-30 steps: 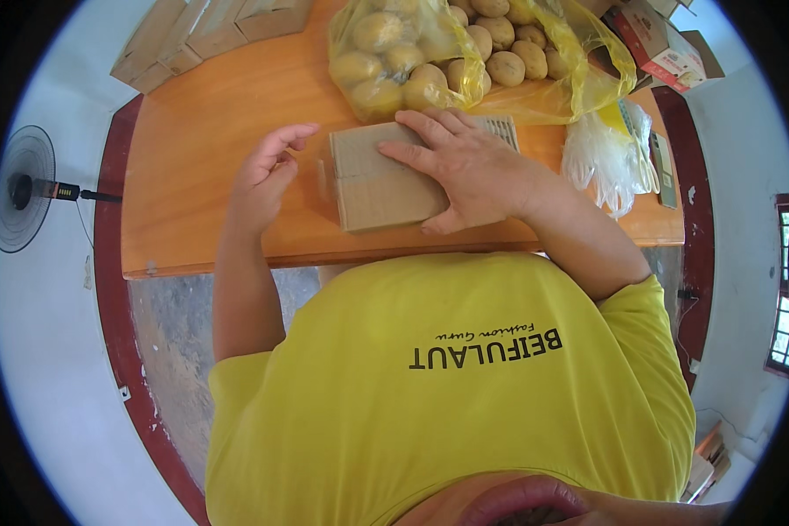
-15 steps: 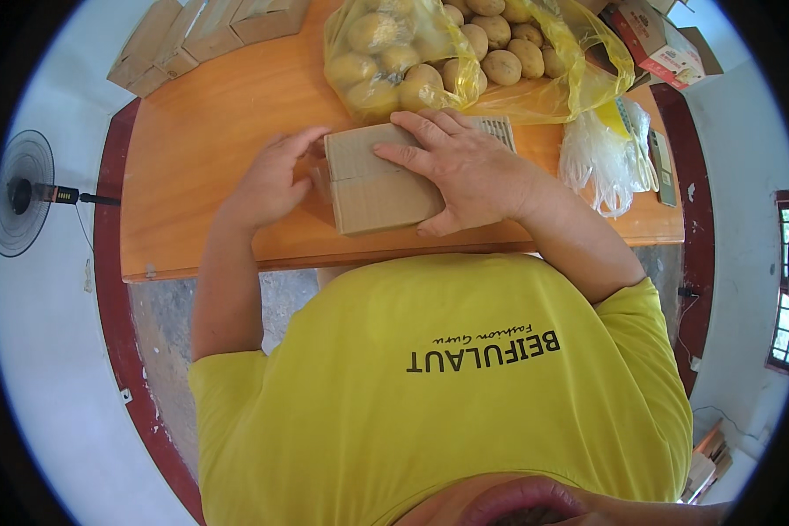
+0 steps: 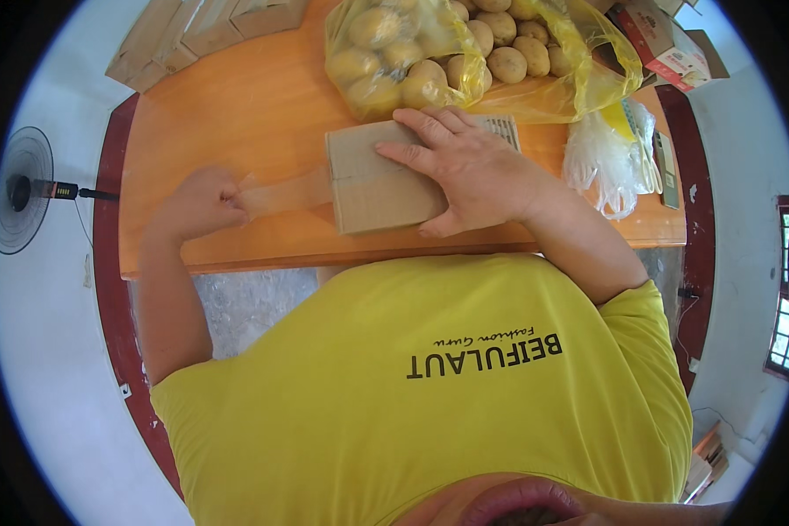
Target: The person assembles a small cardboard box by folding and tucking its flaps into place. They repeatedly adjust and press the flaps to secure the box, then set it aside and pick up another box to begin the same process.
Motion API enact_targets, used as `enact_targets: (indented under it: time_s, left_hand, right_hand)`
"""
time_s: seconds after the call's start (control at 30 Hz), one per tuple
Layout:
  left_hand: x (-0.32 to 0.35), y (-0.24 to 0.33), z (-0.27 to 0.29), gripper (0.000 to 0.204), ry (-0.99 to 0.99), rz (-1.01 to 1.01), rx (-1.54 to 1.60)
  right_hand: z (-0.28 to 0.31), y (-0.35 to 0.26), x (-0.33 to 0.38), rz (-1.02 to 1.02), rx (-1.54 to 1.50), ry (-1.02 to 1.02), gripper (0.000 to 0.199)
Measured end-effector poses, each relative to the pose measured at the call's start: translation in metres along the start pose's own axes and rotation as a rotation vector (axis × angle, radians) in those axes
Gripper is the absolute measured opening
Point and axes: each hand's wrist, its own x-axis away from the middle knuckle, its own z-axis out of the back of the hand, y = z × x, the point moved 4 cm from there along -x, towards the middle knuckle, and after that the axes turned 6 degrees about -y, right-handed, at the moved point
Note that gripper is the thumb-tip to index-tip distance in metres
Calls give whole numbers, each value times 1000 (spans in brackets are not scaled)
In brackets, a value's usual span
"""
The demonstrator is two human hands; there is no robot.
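A small brown cardboard box (image 3: 373, 180) lies near the front edge of the orange table (image 3: 202, 114). My right hand (image 3: 465, 171) rests on its top with the fingers spread and the thumb against the near side. From the box's left end a strip of clear packing tape (image 3: 285, 195) stretches out to the left. Its free end is pinched in my left hand (image 3: 203, 203), whose fingers are closed. Tape and table blend together, so how much of the strip sticks to the box is hard to see.
Beyond the box, a yellow plastic bag (image 3: 377, 83) holds several potatoes (image 3: 507, 65). Clear plastic bags (image 3: 607, 167) and a phone (image 3: 668, 171) lie at the right. Brown boxes (image 3: 210, 31) stand far left, a red and white carton (image 3: 662, 48) far right. A fan (image 3: 22, 191) is left.
My left hand has moved left, away from the box's end, and drawn the tape out into a longer strip. My right hand stays on the box.
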Motion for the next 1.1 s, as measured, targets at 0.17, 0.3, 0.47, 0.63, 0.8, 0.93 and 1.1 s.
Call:
enact_targets:
  time_s: [0.17, 0.3, 0.47, 0.63, 0.8, 0.93, 1.1]
  left_hand:
    - [25, -17, 9, 28, 14, -152, 591]
    - [35, -29, 12, 27, 126, -512, 975]
    - [37, -20, 14, 48, 107, -808, 1261]
    - [32, 2, 15, 46, 191, -919, 1410]
    - [28, 44, 30, 40, 87, -1025, 1388]
    - [20, 68, 43, 40, 62, -1018, 1356]
    - [1, 91, 57, 41, 1, -1044, 1289]
  right_hand:
    - [-3, 2, 0, 13, 26, 30, 89]
    - [0, -1, 0, 1, 14, 25, 89]
    - [-4, 2, 0, 28, 11, 86, 91]
    - [-3, 1, 1, 4, 16, 36, 90]
    - [-3, 1, 1, 1, 22, 33, 90]
    - [-3, 1, 1, 11, 44, 56, 90]
    - [-5, 3, 2, 33, 42, 81, 90]
